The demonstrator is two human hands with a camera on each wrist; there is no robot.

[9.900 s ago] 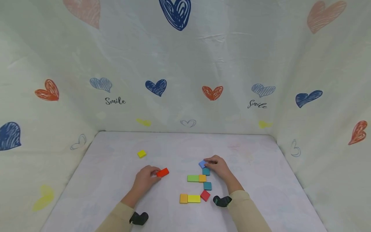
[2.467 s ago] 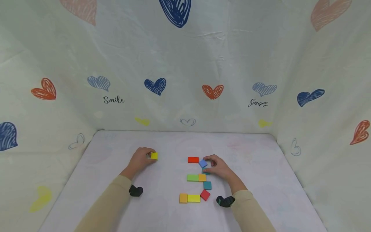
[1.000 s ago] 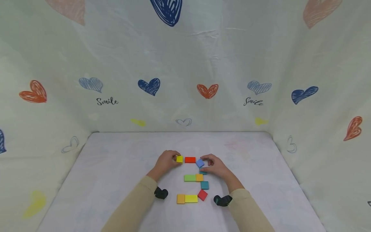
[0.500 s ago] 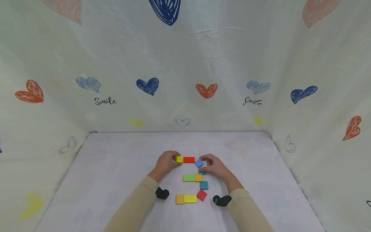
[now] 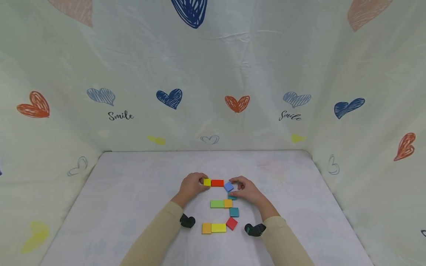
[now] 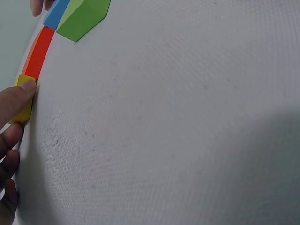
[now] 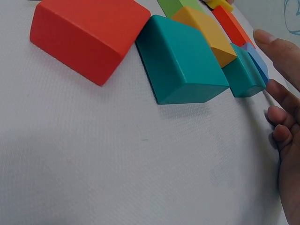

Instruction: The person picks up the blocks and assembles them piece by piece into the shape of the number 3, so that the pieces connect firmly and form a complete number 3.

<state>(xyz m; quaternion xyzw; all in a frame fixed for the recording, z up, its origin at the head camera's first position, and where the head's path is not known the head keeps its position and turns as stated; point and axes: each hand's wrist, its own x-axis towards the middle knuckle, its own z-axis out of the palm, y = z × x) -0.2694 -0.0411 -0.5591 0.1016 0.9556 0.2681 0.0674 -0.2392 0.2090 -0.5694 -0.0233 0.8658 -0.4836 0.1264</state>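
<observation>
My left hand (image 5: pixel 193 186) pinches a small yellow block (image 5: pixel 207 182) between thumb and index finger. Its right end meets a red oblong block (image 5: pixel 217 183), as the left wrist view also shows. Beyond the red one sits a tilted blue block (image 5: pixel 228 186), with a teal block (image 5: pixel 232 197) just below it. My right hand (image 5: pixel 247 190) rests beside these two, thumb and index finger spread apart. In the right wrist view an index fingertip (image 7: pixel 276 89) lies against the blue block's edge, while the thumb appears raised off the blocks.
Below runs a green block (image 5: pixel 217 204) touching an orange block (image 5: pixel 227 203), then another teal block (image 5: pixel 234 212) and a tilted red block (image 5: pixel 232 223). A long yellow block (image 5: pixel 218 228) and an orange block (image 5: pixel 206 228) form the bottom row on the white table (image 5: pixel 133 207).
The red oblong block, earlier in my left hand, lies beside the blue one. My left hand has brought the yellow block rightward, closing the last gap to the red. My right hand has loosened from the blue block.
</observation>
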